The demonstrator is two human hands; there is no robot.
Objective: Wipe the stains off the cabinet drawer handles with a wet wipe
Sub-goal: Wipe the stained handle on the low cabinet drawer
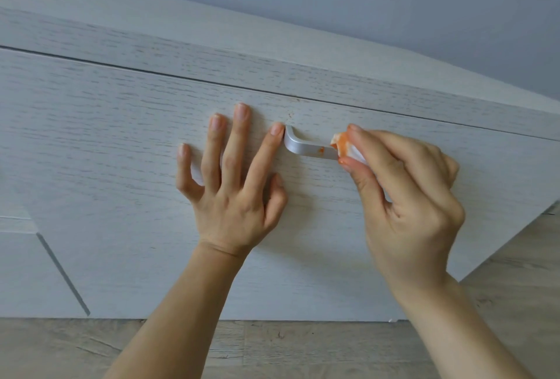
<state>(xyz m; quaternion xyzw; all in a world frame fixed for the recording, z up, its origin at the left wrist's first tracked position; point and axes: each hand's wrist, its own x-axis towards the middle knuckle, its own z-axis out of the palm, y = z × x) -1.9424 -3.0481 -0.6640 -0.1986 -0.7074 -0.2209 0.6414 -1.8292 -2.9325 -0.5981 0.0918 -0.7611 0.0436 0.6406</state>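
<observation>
Nearest the camera, wood-look floor. Above it, left hand lies flat, fingers spread, holding nothing, on the pale drawer front — right hand pinches an orange-stained wet wipe against the silver handle, an orange spot beside it.

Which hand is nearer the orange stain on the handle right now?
Right. The right hand presses the wet wipe just beside the orange stain; the left hand lies flat on the drawer front beyond the handle's other end.

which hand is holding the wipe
The right hand pinches the orange-stained wet wipe against the handle; the left hand lies flat and empty on the drawer front.
</observation>
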